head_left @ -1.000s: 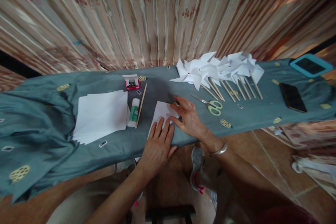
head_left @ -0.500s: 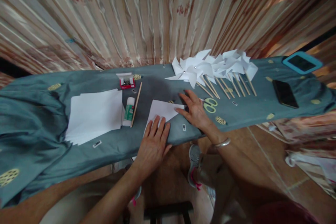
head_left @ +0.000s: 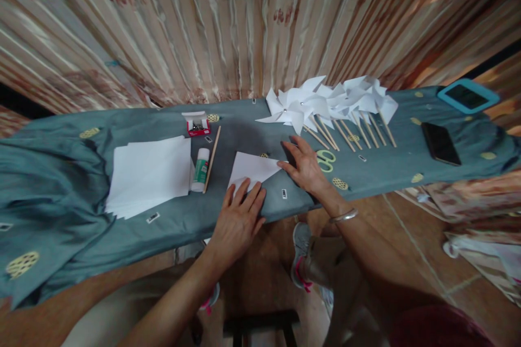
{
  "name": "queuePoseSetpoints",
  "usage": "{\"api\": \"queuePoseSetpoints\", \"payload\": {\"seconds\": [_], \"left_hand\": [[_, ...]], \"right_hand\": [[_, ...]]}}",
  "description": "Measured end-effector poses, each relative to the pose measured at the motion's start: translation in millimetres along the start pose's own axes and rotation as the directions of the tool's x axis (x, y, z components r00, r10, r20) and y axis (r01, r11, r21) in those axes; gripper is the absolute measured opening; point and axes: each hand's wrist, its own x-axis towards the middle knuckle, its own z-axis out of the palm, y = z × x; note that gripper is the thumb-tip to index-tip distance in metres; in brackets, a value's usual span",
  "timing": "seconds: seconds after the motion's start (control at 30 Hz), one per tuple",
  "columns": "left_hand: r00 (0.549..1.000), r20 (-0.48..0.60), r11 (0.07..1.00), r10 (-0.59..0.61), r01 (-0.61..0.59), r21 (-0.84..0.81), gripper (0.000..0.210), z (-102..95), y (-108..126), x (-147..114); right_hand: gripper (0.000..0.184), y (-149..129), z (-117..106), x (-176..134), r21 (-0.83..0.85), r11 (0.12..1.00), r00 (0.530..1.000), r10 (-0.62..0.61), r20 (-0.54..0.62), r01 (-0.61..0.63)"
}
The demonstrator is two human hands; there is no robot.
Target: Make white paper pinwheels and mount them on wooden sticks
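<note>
A white sheet of paper (head_left: 253,164), folded into a triangle, lies on the cloth-covered table in front of me. My left hand (head_left: 238,217) rests flat over its lower edge, fingers stretched out. At the paper's right-hand point, my right hand (head_left: 304,167) touches the tip with its thumb; the other fingers are apart from the thumb and hold nothing. Green-handled scissors (head_left: 326,161) lie just beyond that hand, their blades hidden behind it. Left of the folded paper are a wooden stick (head_left: 212,160) and a green-and-white glue stick (head_left: 201,169).
A stack of white paper (head_left: 150,176) lies at the left. Behind the glue stick sits a small open red box (head_left: 198,127) of metal pieces. Several paper pinwheels (head_left: 303,104) on sticks lie along the back. A black phone (head_left: 440,143) and a blue-framed device (head_left: 468,96) are at the right.
My right hand has shifted slightly, its thumb sliding outward to the paper's tip. The left hand stays pressed on the paper. The camera view has moved a little.
</note>
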Motion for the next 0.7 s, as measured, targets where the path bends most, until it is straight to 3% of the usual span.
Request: {"api": "queuePoseSetpoints", "payload": {"seconds": [0.43,0.7], "left_hand": [[0.995,-0.093,0.997,0.028,-0.021,0.079,0.044,-12.2,-22,-50],[0.994,-0.107,0.995,0.028,-0.017,0.101,0.039,-19.9,-26,-58]], "right_hand": [[0.068,7,0,1,0.009,1.000,1.000,-0.022,0.007,0.022],[0.064,17,-4,-1,-0.062,0.998,1.000,0.003,-0.006,-0.004]]}}
